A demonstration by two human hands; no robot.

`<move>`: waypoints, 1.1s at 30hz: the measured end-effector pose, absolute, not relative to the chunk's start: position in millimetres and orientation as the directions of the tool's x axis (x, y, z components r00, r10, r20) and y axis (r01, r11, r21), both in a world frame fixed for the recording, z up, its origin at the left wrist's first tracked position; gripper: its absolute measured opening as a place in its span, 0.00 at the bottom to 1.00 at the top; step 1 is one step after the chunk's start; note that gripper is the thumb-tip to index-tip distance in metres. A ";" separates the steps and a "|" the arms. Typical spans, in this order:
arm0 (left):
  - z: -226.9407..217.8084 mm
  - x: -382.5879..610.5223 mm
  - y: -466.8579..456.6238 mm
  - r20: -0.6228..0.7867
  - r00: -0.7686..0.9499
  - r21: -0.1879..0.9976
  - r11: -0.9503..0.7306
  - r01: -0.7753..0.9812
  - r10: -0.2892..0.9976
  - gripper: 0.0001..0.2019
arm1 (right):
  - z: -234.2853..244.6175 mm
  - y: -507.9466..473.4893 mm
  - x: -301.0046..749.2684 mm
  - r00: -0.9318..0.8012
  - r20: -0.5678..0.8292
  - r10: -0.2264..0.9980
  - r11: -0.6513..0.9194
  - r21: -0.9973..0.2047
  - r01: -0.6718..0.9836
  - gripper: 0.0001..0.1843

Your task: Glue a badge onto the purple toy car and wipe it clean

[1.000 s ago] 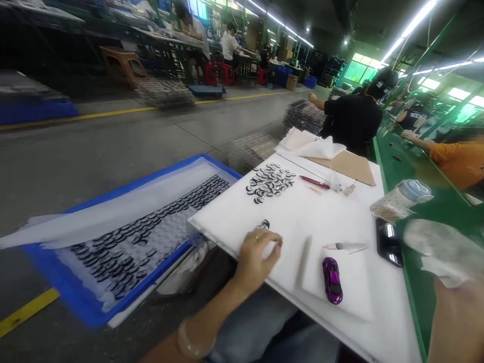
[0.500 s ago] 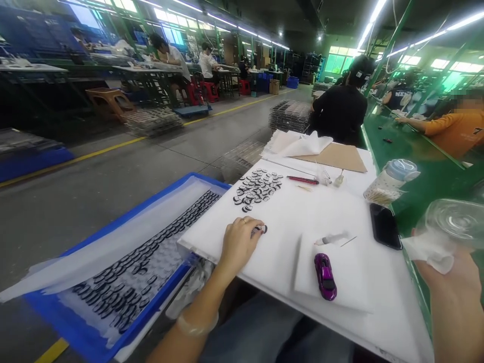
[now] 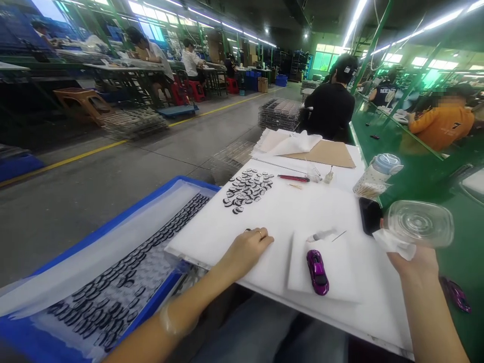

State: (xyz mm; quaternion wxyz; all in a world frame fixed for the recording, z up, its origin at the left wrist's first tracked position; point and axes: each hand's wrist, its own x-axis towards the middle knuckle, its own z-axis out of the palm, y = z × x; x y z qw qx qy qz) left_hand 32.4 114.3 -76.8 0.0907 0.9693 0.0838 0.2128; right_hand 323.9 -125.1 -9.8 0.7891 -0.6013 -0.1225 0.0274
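Left hand [image 3: 247, 248] lies palm down on the white foam sheet [image 3: 302, 212] that covers the worktop, fingers [image 3: 264, 241] curled loosely toward the sheet; whether a small piece sits beneath them cannot be told, since the hand covers that spot. Right hand [image 3: 410, 259] is raised at the right edge of the sheet, fingers closed on a clear plastic container [image 3: 420, 223] together with a white wipe [image 3: 393, 243] pinched against it. A purple toy car [image 3: 316, 271] rests on a smaller foam pad [image 3: 325, 267] between the two hands, touched by neither; a thin pen-like tool [image 3: 321, 235] lies just beyond it on the same pad. A second purple car [image 3: 457, 295] sits on the green belt [image 3: 427, 176] to the right. Farther up the sheet lies a loose cluster of small black-and-silver badges [image 3: 247, 190], with a red-handled knife [image 3: 293, 178] near it. To the left, a blue tray [image 3: 124, 222] holds rows of many more such badges on film. Judged progress: only a small share of badges is out on the sheet, most remain in the tray; the car on the pad looks not yet handled at this point, so the bulk of the work appears left.
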 end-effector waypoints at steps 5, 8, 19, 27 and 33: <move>-83.3 42.3 104.9 0.402 0.905 0.211 -0.976 0.057 0.140 0.12 | -14.5 -128.6 330.7 0.983 0.149 0.110 0.228 -0.966 0.121 0.15; -80.1 37.9 105.5 0.377 0.921 0.248 -0.969 0.000 0.097 0.10 | -6.6 -133.6 341.2 0.964 0.265 -0.024 0.162 -0.951 0.265 0.14; -63.5 53.5 130.2 0.236 0.972 0.348 -0.935 -0.067 0.019 0.12 | 44.5 -70.7 335.7 0.567 0.742 0.357 -0.244 -0.512 0.824 0.21; -51.7 21.0 110.1 0.420 0.838 0.657 -0.754 -0.017 0.347 0.10 | 54.0 -110.6 311.9 0.618 0.782 0.086 -0.340 -0.560 0.756 0.08; -41.1 24.4 53.4 0.178 0.792 0.954 0.097 -0.285 0.584 0.12 | 39.4 -152.4 292.1 0.812 0.579 -0.075 -0.104 -0.815 0.571 0.14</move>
